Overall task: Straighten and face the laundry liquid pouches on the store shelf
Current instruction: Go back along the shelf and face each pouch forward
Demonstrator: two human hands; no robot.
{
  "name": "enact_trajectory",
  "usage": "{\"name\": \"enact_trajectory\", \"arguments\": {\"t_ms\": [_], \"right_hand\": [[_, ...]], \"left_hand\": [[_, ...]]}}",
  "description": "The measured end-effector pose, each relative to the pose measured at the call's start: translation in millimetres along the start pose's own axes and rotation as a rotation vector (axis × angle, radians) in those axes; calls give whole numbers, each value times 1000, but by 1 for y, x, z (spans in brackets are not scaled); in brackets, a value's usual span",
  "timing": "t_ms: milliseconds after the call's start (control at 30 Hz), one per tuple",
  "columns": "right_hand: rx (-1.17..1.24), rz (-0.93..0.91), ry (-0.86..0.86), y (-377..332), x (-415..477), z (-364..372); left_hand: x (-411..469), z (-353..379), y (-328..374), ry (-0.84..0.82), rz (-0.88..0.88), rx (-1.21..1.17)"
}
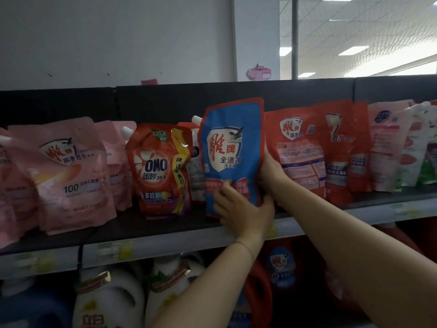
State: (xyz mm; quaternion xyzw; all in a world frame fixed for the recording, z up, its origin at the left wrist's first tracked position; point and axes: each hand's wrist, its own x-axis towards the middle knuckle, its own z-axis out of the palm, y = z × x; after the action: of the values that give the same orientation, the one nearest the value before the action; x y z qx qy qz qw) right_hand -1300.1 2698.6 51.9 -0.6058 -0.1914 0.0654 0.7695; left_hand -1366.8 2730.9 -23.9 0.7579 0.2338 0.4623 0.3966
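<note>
A blue laundry liquid pouch (233, 147) with a red edge stands upright on the top shelf (142, 229), its front facing me. My left hand (243, 210) grips its bottom right corner, fingers on the front. My right hand (272, 169) holds its right edge from behind; its fingers are hidden. Left of it stands a red OMO pouch (158, 169), leaning slightly. Pink pouches (68, 171) fill the far left. To the right, red pouches (300, 147) stand with their backs turned out.
Pale pink and white pouches (387, 143) crowd the shelf's right end. A price rail (118, 252) runs along the shelf edge. White, blue and red detergent bottles (108, 301) stand on the shelf below. A dark back panel rises behind the pouches.
</note>
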Motion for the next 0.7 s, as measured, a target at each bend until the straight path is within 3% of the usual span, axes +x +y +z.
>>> {"name": "enact_trajectory", "arguments": {"t_ms": [100,167,300,400,500,600,700], "right_hand": [[-291,-248,264,-3,-1,-9],[-422,-478,322,0,-6,-17],[-1042,-935,333,17,-21,-19],[-1402,-1163,186,33,-27,-14],[-1517,-1181,-75,37,-30,-2],[-1719,-1103,-232,43,-27,1],[-1792,-989,-241,49,-20,-6]], "left_hand": [[7,6,-2,-8,-31,-157],[15,7,-1,3,-90,-227],[37,0,-1,-66,-173,-283],[57,-10,-10,-9,-202,-188],[78,-13,-13,91,-270,-329],[98,-14,-10,-75,-429,-672],[113,-18,-17,-108,-480,-547]]}}
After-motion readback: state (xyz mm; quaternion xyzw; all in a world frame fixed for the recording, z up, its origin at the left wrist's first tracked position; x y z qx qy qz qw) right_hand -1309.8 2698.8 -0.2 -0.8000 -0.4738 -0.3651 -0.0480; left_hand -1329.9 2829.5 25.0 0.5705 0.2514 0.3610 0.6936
